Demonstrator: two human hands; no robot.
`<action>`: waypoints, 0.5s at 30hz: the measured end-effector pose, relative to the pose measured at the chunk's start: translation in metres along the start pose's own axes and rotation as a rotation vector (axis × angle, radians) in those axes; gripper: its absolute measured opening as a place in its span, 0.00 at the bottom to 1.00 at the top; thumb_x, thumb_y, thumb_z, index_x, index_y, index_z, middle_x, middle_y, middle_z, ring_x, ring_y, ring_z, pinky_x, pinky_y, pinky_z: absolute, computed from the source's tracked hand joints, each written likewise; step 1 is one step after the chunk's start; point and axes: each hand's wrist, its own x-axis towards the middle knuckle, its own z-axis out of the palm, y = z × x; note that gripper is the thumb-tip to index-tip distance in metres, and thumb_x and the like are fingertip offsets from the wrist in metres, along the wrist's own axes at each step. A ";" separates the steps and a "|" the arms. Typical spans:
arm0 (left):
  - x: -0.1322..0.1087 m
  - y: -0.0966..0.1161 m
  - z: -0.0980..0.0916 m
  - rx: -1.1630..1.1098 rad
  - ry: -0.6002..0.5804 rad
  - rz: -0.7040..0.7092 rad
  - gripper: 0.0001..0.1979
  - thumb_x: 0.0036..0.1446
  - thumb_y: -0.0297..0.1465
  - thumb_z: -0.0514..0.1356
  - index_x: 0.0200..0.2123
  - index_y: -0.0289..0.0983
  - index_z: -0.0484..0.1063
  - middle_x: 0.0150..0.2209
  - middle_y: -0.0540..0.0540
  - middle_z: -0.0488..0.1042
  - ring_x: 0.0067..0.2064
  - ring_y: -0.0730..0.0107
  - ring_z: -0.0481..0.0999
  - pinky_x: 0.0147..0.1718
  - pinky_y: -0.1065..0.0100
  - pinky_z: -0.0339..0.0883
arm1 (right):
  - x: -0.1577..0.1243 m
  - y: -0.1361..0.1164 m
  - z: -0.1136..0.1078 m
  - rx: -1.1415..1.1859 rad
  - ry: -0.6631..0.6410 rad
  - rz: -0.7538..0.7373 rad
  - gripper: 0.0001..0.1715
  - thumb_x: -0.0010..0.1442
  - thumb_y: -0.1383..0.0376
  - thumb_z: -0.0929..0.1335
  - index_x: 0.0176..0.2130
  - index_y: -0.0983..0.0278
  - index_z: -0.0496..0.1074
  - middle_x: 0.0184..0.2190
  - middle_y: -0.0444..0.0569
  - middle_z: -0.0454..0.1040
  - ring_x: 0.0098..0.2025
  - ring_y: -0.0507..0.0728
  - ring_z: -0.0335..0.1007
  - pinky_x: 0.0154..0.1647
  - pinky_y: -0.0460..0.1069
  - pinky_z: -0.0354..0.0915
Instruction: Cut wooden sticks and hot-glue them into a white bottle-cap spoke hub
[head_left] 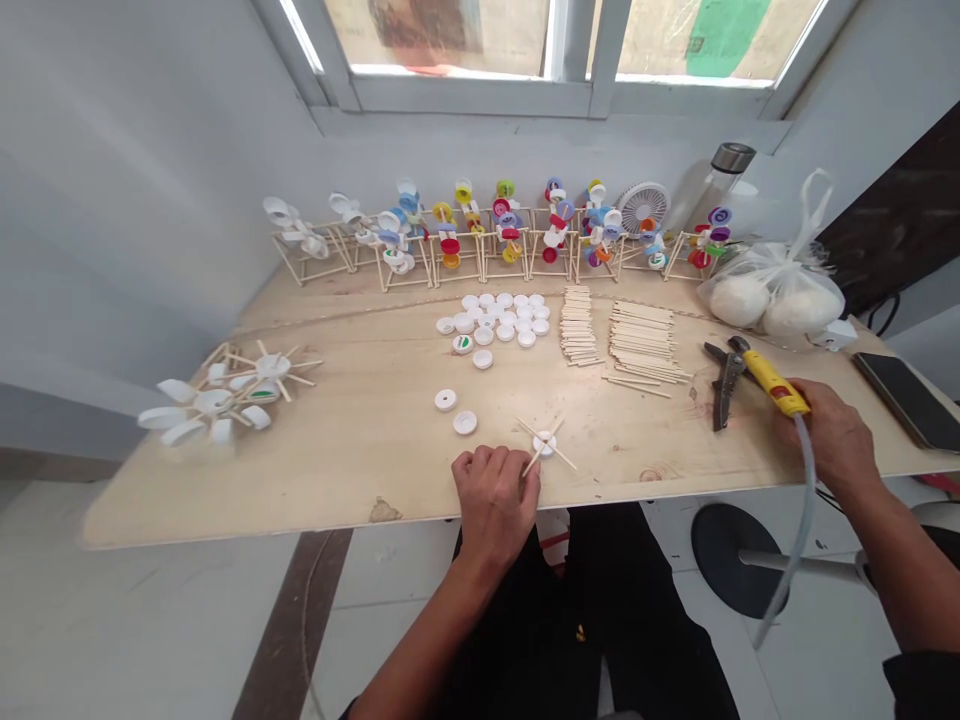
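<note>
My left hand [495,490] is at the table's front edge, fingers curled and the thumb side at one stick of a small white bottle cap [544,443] with thin wooden sticks crossed over it. My right hand [825,435] is wrapped round a yellow hot glue gun [776,382], its nozzle pointing to the back left. From the gun's rear hangs a long, translucent glue stick [804,500]. Beside the nozzle lie dark-handled pliers [724,388]. Two loose white caps, one with a hole [445,400] and one plain [465,423], lie beyond my left hand.
Several white caps [504,318] and two stacks of wooden sticks [641,335] lie mid-table. White cap wheels [214,402] sit at the left. Stick frames with coloured cap wheels [450,245] line the back. A plastic bag [780,285] and phone [911,400] are at the right.
</note>
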 end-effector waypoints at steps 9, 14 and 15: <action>-0.001 -0.001 0.002 -0.008 0.025 -0.003 0.07 0.57 0.29 0.54 0.29 0.38 0.70 0.27 0.47 0.72 0.32 0.65 0.66 0.41 0.59 0.52 | 0.012 -0.064 -0.043 1.039 0.208 0.425 0.12 0.46 0.64 0.70 0.33 0.64 0.68 0.38 0.55 0.74 0.23 0.50 0.63 0.25 0.49 0.58; -0.002 -0.001 0.002 -0.017 0.031 -0.008 0.07 0.57 0.29 0.54 0.29 0.38 0.70 0.27 0.47 0.72 0.33 0.65 0.66 0.41 0.59 0.52 | 0.002 -0.102 -0.048 1.335 -0.024 0.396 0.14 0.44 0.64 0.72 0.33 0.65 0.70 0.31 0.52 0.74 0.21 0.50 0.61 0.21 0.48 0.57; -0.002 -0.001 0.002 -0.018 0.031 -0.009 0.07 0.57 0.29 0.54 0.29 0.38 0.70 0.27 0.47 0.72 0.33 0.65 0.66 0.41 0.59 0.52 | -0.003 -0.111 -0.046 1.373 -0.102 0.372 0.15 0.45 0.63 0.72 0.34 0.65 0.70 0.31 0.52 0.74 0.22 0.50 0.61 0.21 0.47 0.57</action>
